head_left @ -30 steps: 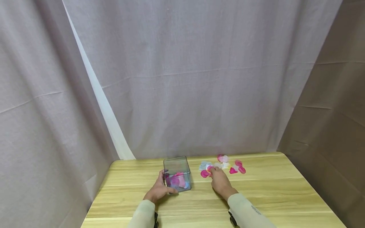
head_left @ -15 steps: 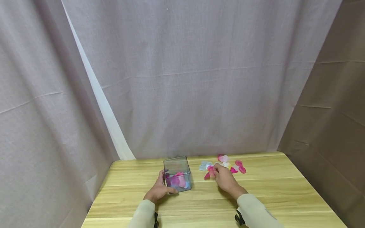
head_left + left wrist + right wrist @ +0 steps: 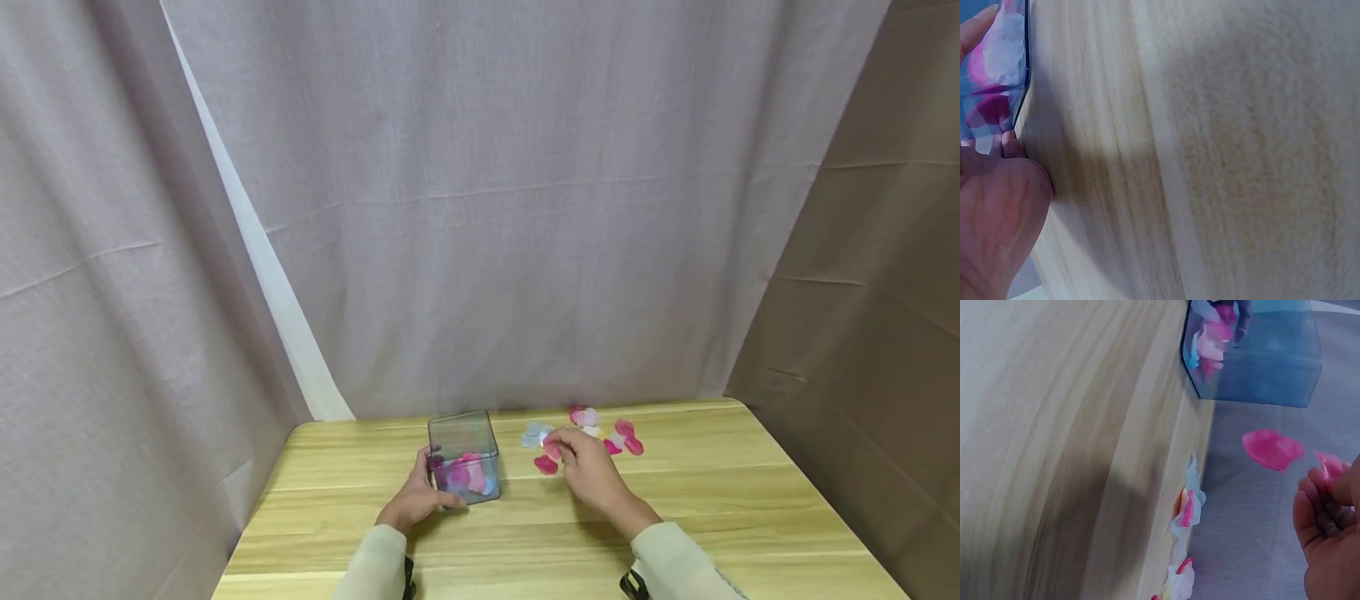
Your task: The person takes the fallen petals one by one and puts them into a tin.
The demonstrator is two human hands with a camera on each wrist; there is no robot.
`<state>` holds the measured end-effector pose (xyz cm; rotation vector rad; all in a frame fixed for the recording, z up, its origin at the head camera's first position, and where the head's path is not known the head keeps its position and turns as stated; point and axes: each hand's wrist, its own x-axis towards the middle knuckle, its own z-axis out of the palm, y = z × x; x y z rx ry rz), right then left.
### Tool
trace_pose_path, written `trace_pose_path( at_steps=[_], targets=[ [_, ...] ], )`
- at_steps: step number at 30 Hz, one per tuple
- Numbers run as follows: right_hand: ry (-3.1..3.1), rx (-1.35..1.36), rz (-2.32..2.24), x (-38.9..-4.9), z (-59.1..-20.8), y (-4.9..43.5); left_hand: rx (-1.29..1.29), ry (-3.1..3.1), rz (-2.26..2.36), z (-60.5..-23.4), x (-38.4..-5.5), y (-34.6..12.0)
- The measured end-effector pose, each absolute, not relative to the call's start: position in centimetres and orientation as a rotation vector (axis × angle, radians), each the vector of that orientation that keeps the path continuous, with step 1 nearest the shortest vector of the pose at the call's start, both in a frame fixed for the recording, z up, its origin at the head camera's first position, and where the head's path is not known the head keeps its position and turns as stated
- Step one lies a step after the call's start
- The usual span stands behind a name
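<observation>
My left hand point(image 3: 415, 500) grips a clear bluish plastic box point(image 3: 462, 433), thumb at the near side and fingers round its left side. Pink, magenta and blue petals point(image 3: 468, 473) lie inside it. My right hand point(image 3: 592, 471) is above the table right of the box, pinching a pink petal point(image 3: 1330, 465) between thumb and forefinger. A darker pink petal point(image 3: 1272, 450) shows apart from the fingertips, against the curtain in the right wrist view. In the head view this same darker petal point(image 3: 546, 464) appears just left of the hand.
Loose petals lie along the far side of the wooden table point(image 3: 525, 542): pale blue petals point(image 3: 535, 434), pink and white ones point(image 3: 585, 417), and a magenta group point(image 3: 628, 437) at the right. A grey curtain point(image 3: 510, 250) hangs behind the far edge.
My right hand has lifted from the petals and drawn slightly right and back, with a pink petal pinched. The darker petal has separated from the fingers. The left hand and box stay put.
</observation>
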<state>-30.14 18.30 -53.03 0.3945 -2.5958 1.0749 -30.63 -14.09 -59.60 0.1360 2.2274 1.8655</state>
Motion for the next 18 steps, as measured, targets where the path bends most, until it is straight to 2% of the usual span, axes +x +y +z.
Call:
trace_pose_path(
  at_steps=[18],
  targets=[
    [-2.492,0.366,1.140,-30.8,-51.7,16.7,0.159,2.251,1.860,-59.9,-30.7,-14.1]
  ],
)
